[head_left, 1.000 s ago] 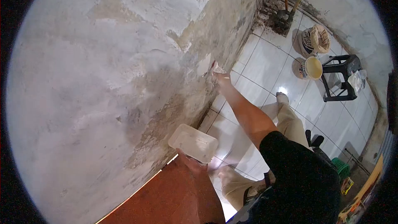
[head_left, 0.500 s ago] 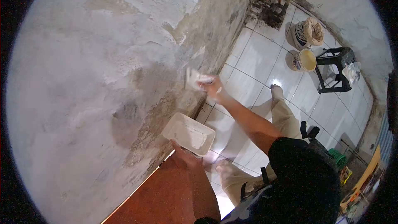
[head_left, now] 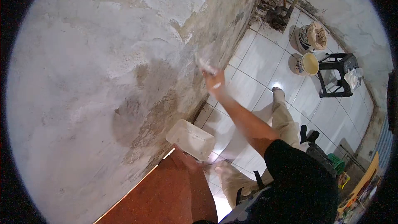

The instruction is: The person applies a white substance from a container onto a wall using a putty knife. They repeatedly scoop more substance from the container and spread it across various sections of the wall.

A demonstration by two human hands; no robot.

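Observation:
My right hand (head_left: 214, 84) is closed around a putty knife (head_left: 207, 67), whose pale blade is smeared by motion at the wall. White paste marks the back of that hand. The wall (head_left: 83, 74) has whitish filler over much of it, with bare brown, damp-looking patches low down. Below, my left hand (head_left: 185, 158) grips the lower edge of a cream rectangular plastic tub (head_left: 191, 139), tilted and held close to the wall. Whitish residue coats the tub's inside. Most fingers of my left hand are hidden beneath the tub.
A reddish-brown panel (head_left: 153, 195) stands at lower left. On the tiled floor (head_left: 265, 58) are a paper-lined sack (head_left: 309, 37), a bucket (head_left: 307, 64) and a black stool (head_left: 338, 74) with a plastic bag. Long-handled tools (head_left: 290, 6) lean in the far corner.
My right hand has moved up with the putty knife, and the blade now points more upward. The tub in my left hand sits slightly lower. The view has shifted a little.

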